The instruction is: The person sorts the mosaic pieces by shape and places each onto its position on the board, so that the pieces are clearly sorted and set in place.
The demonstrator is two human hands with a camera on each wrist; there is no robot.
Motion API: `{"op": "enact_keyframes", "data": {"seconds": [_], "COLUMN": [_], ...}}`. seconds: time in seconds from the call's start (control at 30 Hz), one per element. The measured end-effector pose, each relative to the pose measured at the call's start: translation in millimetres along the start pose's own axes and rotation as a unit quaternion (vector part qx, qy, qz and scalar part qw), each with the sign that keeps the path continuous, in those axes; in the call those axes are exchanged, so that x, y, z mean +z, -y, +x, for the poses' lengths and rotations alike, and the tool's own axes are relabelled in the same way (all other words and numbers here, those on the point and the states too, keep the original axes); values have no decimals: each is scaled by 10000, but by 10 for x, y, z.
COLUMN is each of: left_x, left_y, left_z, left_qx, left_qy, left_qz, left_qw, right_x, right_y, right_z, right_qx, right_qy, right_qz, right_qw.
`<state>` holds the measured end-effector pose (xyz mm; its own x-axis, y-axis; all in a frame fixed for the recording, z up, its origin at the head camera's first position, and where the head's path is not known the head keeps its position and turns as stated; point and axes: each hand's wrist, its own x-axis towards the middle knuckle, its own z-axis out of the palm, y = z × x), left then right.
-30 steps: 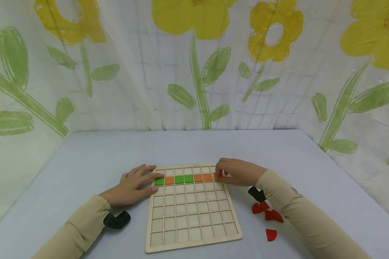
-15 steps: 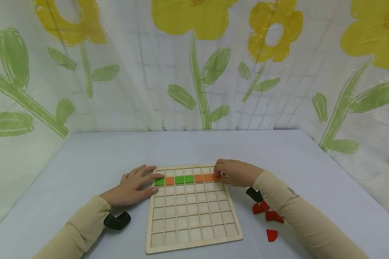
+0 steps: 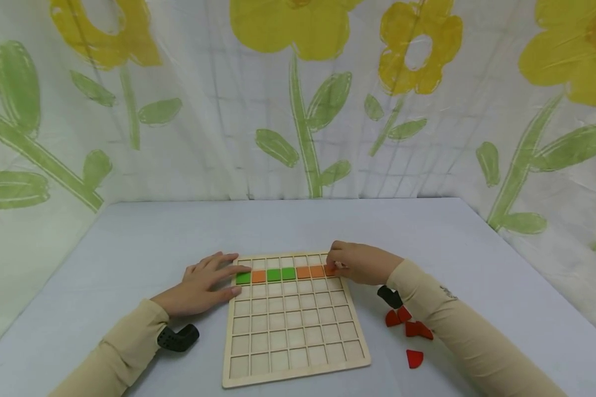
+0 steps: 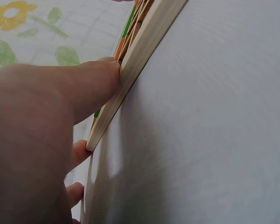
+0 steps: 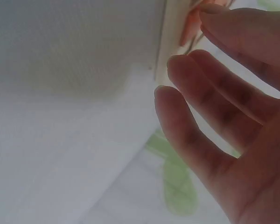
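Note:
A wooden grid board (image 3: pixel 296 375) lies on the table, its second row from the back lined with square green and orange tiles. My left hand (image 3: pixel 206 286) rests on the board's left edge with fingers spread, its index fingertip on the leftmost green tile (image 3: pixel 243 279). In the left wrist view the thumb (image 4: pixel 100 79) touches the wooden rim. At the row's right end my right hand (image 3: pixel 362 263) holds an orange tile (image 3: pixel 330 271) with thumb and fingertips, at its cell. That orange tile (image 5: pixel 192 23) shows partly beside the thumb in the right wrist view.
Several red quarter-round pieces (image 3: pixel 414 359) lie on the table right of the board, some beneath the right forearm. Black wrist devices (image 3: pixel 179 337) sit at both cuffs. A flower-printed curtain (image 3: pixel 189 138) hangs behind the table's far edge.
The right hand has shifted slightly left, bringing the orange tile over the last cell of the row. The left hand and the board stay where they were.

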<state>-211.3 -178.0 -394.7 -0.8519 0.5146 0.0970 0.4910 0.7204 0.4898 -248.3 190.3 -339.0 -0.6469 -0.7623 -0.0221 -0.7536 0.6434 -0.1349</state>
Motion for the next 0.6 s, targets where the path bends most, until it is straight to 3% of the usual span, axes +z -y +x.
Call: {"op": "enact_keyframes", "data": {"seconds": [0.27, 0.6], "left_x": [-21, -1], "left_y": [53, 54], "left_z": [17, 33], "left_qx": [-18, -98], "left_qy": [-18, 119], "left_qz": [93, 14], "left_qw": [10000, 9999], "right_x": [-165, -26], "right_y": [63, 73], "right_z": [-448, -1223], "right_qx": [267, 1068], "right_qy": [108, 70], "right_qz": [-175, -338], "right_qw": [9994, 9937]}}
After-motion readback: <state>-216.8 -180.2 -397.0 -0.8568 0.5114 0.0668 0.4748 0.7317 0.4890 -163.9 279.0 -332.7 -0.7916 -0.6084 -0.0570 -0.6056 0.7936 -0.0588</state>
